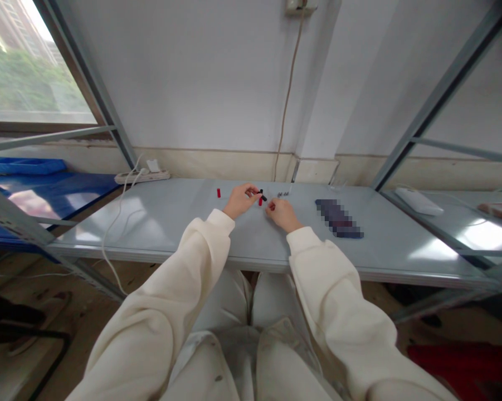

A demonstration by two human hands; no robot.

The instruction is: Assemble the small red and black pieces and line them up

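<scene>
My left hand [243, 199] is closed on a small black piece [263, 197] near the middle of the grey table [184, 223]. Just below that piece stands a red cylinder [260, 202]. My right hand [279, 213] is just to the right, its fingers pinched together; what they hold, if anything, is too small to make out. Another red cylinder [218, 192] stands upright to the left of my left hand. Several tiny metallic pieces [283, 194] lie behind my right hand.
A dark, blurred-out flat object [339, 218] lies right of my right hand. A power strip [142, 176] with a white cable sits at the back left. Metal frame posts rise at both table ends; the wall stands behind.
</scene>
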